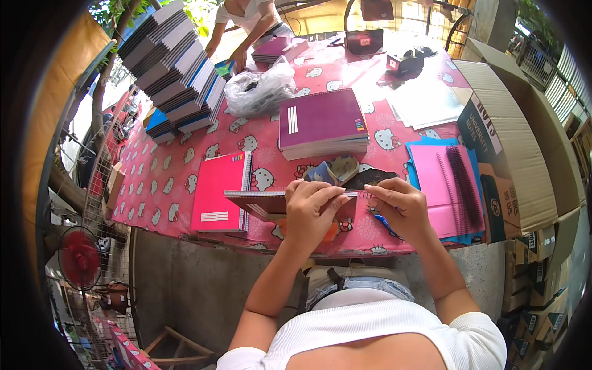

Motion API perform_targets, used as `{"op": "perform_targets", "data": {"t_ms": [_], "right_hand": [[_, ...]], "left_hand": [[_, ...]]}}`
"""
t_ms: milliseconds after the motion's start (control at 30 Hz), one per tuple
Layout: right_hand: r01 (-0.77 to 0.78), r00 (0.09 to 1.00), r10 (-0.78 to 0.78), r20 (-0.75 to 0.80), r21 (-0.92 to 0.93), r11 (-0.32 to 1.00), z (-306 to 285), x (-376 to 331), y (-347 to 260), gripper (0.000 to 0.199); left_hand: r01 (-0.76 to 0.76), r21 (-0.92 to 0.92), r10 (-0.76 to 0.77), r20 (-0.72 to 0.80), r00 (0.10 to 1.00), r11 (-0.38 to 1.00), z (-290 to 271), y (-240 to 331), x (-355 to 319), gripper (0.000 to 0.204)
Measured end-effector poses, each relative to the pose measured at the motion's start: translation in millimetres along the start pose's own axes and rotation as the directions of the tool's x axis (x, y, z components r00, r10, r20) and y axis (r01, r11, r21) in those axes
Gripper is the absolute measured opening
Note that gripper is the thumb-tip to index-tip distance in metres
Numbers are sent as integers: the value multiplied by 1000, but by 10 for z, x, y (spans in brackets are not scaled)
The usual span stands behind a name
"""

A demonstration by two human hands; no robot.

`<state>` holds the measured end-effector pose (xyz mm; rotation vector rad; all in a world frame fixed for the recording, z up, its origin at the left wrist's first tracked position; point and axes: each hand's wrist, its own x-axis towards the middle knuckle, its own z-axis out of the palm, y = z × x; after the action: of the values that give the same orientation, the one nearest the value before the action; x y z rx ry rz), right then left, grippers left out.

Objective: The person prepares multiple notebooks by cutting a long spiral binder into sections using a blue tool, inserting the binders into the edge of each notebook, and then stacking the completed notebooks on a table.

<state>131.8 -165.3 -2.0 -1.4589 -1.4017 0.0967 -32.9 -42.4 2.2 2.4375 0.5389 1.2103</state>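
Note:
A dark maroon notebook (262, 206) stands on its long edge near the table's front, its bound edge facing up. My left hand (308, 213) is closed around its top edge, thumb and fingers pinching near the right end. My right hand (399, 202) is pinched at that same end, where a thin spiral coil (362, 194) shows between the two hands. Below my right fingers lies a blue-handled tool (386, 223), partly hidden. A pink-red spiral notebook (216, 194) lies flat to the left. Behind my hands sits a patterned cloth item (339, 169).
Purple notebooks (320, 120) are stacked mid-table, beside a clear plastic bag (262, 89). A tall notebook pile (179, 74) leans at far left. Loose coils (462, 191) lie on pink sheets (431, 197) by a cardboard box (524, 142). Another person (250, 21) handles things across the table.

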Motion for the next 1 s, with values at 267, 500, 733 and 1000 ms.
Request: {"op": "perform_targets", "data": {"t_ms": [267, 500, 733, 1000], "right_hand": [[-140, 977, 112, 179, 152, 978, -6, 205, -37, 21], [-118, 972, 100, 211, 75, 990, -111, 399, -56, 21], [-241, 915, 166, 368, 168, 956, -91, 384, -4, 20], [-478, 799, 280, 532, 280, 833, -114, 415, 168, 19]], "left_hand": [[1, -13, -1, -6, 1000, 1000, -40, 7, -40, 18], [2, -32, -2, -15, 1000, 999, -37, 7, -58, 15], [15, -48, -15, -5, 1000, 999, -40, 14, -81, 15], [22, -50, -24, -29, 999, 999, 1, 29, -71, 13]]}}
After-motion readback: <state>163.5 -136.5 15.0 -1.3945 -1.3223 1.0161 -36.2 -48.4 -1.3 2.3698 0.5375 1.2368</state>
